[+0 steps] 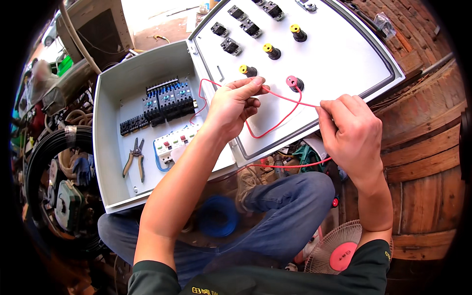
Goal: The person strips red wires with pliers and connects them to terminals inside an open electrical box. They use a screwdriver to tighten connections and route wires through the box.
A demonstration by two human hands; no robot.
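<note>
A red wire (290,100) runs between my two hands above the white door of an electrical cabinet (324,44). My left hand (237,101) pinches it between thumb and finger near the yellow-topped indicator lamps (268,49). Farther right, beyond the door's edge, my right hand (350,129) is closed on the same wire. One loop of wire hangs from the red-topped lamp (294,82); another stretch leads left into the cabinet box (109,142). Inside the box are black contactors (168,102), a row of breakers (176,142) and wire strippers (133,160) with slightly parted jaws.
Black switch blocks (230,46) are mounted on the door's upper part. A coil of blue wire (217,216) lies below my knees. At the lower right stands a fan (339,250), beside wooden boards (423,172). Black coiled cable (37,162) and clutter fill the left side.
</note>
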